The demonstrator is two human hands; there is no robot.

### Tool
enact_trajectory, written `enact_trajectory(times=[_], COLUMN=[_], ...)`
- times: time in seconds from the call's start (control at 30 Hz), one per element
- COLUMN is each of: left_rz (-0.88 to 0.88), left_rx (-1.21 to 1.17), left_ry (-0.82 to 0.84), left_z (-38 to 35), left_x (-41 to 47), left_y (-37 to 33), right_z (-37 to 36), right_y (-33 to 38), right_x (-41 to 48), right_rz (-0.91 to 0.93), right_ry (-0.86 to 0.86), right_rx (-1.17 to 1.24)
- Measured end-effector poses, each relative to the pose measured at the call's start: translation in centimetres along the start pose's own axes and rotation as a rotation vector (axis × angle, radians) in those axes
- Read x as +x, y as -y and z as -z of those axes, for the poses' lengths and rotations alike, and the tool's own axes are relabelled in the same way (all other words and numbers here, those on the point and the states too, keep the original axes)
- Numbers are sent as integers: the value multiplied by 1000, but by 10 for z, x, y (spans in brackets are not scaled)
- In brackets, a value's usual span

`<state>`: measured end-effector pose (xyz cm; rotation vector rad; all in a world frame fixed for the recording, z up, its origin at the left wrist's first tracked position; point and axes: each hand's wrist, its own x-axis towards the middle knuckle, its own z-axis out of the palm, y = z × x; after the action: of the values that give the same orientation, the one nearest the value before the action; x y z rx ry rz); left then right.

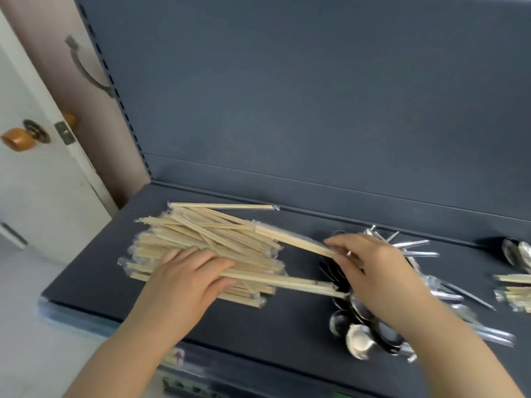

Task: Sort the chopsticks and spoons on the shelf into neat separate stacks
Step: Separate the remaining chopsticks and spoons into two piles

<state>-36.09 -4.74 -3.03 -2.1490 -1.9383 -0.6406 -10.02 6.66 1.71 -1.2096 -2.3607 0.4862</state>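
At the left edge of the frame stands a white door (43, 182) with an orange knob (13, 139). On the dark shelf (287, 326), left of the centre, lies the big pile of wrapped chopsticks (201, 242). My left grip (186, 280) rests flat on this pile, fingers nearly straight, holding nothing. Right of the centre, my right grip (373, 265) pinches the end of 1 wrapped chopstick pair (296, 242); its other end lies on the pile. Under this grip is a heap of metal spoons (359, 340). At the right edge lie a few more spoons (517, 251) and a small chopstick stack (514, 291).
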Motion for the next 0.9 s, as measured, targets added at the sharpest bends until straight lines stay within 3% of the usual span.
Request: enact_trajectory(times=[0.3,0.53,0.73,0.8,0.9], left_rz=[-108,-129,-135,-140,-157], left_rx=[20,-11,-15,-24,-26], left_ry=[73,141,108,106,107], left_z=[-2,-30,-37,-37,-39], left_x=[28,26,28,28,29], left_y=[116,146,148,148,147], right_z=[-89,-149,-158,-154,-154], right_y=[74,90,85,83,73], right_x=[68,83,101,113,145], right_rz=[-158,-56,58,0,-201], right_ry=[41,243,97,49,193], right_rx=[13,-238,-147,-142,-210])
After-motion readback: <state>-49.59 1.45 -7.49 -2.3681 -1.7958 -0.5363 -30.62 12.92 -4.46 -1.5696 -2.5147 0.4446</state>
